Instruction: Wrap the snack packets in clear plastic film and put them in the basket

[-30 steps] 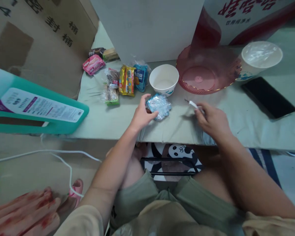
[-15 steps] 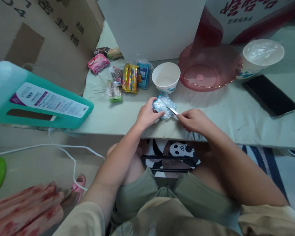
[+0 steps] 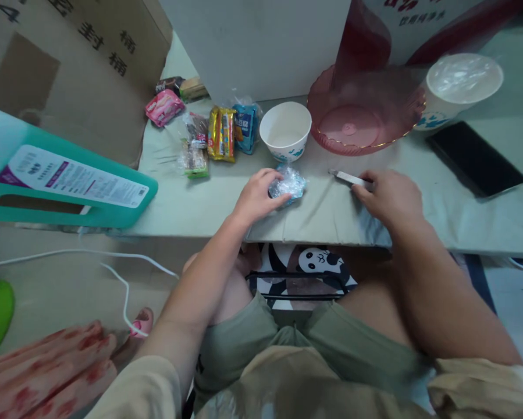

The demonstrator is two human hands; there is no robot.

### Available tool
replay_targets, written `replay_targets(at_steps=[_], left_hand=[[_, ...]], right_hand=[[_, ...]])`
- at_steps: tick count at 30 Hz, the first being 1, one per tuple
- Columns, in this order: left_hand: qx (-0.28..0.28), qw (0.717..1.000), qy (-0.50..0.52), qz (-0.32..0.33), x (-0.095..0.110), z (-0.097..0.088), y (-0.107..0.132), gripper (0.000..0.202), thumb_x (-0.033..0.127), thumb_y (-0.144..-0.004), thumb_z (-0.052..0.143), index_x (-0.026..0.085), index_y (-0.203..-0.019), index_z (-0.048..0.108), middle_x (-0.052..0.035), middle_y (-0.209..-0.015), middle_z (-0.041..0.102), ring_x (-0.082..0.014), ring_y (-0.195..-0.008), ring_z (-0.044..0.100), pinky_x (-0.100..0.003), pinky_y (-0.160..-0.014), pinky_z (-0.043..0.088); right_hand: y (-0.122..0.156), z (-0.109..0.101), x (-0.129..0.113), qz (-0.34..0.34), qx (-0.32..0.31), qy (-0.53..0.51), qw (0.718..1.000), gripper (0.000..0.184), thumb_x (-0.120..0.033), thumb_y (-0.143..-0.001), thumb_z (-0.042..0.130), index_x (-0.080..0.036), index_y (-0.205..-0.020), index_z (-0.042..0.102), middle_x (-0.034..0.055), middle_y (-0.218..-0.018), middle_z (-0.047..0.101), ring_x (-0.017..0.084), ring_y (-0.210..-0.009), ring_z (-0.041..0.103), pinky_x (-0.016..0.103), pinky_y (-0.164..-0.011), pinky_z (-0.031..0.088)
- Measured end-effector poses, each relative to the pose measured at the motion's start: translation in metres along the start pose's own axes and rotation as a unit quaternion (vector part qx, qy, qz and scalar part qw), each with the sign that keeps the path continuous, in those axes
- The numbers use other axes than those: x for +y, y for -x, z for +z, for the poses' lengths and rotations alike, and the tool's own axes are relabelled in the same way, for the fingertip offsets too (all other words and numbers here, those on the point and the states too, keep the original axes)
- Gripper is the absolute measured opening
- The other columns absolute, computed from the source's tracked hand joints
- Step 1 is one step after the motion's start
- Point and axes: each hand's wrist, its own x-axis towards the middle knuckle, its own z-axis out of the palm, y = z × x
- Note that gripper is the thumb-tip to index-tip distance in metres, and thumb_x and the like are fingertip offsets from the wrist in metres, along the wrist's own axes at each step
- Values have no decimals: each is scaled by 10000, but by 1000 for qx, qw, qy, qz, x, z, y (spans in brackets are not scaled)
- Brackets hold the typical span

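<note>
My left hand [image 3: 259,195] rests on the table with thumb and fingers curled around a small crumpled bundle of clear plastic wrap with blue showing through [image 3: 288,184]. A slim, pale-handled tool that looks like a small knife [image 3: 351,178] is pinched in my right hand [image 3: 392,198], its tip pointing left. The knife is apart from the bundle, above the tabletop. Just behind the bundle stands a white paper bowl with a blue-green pattern [image 3: 287,131]. What lies inside the wrap cannot be made out.
Packaged snacks [image 3: 221,134] lie left of the bowl. Behind and right are a pink plastic dish [image 3: 357,145], a plastic-covered paper cup [image 3: 457,96] and a black phone [image 3: 475,158]. A green liquid jug [image 3: 69,180] and cardboard box [image 3: 82,87] stand left. Another person's patterned clothing [image 3: 47,372] shows lower left.
My right hand has drawn the knife away from the bundle, to the right. The left hand stays at the bundle, which looks more crumpled. The whole view has shifted slightly.
</note>
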Motion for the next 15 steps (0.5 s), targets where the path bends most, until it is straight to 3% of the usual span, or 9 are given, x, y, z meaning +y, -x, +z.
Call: replay_targets(at_steps=[4, 7, 10, 12, 15], left_hand=[[30, 999, 22, -30, 1, -1, 1, 109, 253, -800, 713, 201, -895, 704, -61, -1019, 719, -215, -948, 665, -353, -878, 522], [53, 983, 143, -100, 4, -4, 2, 88, 286, -808, 683, 206, -788, 653, -18, -773, 683, -178, -757, 654, -296, -673, 506], [53, 922, 327, -203, 8, -10, 4, 95, 263, -774, 665, 220, -831, 602, -9, -788, 704, -169, -679, 698, -228, -486, 406], [69, 892, 373, -246, 10, -15, 4, 140, 196, -737, 639, 229, -859, 581, -6, -816, 719, -167, -649, 711, -201, -426, 325], [122, 902, 321, -262, 3, -22, 3, 117, 131, -732, 590, 221, -794, 549, -2, -732, 689, -155, -599, 675, -195, -413, 274]], right_hand=[[2, 10, -10, -82, 76, -67, 991, 303, -307, -830, 603, -170, -1061, 743, 178, -1002, 715, 330, -956, 625, 467, -828, 468], [12, 13, -30, -219, 22, -181, 959, 354, -283, -852, 582, -194, -1178, 688, 151, -1137, 716, 313, -1077, 636, 467, -943, 494], [20, 18, -51, -324, -41, -235, 915, 494, -259, -833, 604, -200, -1323, 617, 142, -1285, 686, 301, -1165, 628, 465, -1000, 493], [21, 21, -59, -355, -63, -229, 904, 430, -219, -836, 580, -195, -1258, 661, 135, -1203, 715, 295, -1110, 647, 458, -976, 499], [16, 22, -59, -360, -66, -222, 904, 258, -173, -840, 543, -204, -1021, 724, 106, -958, 728, 277, -943, 669, 441, -889, 513]])
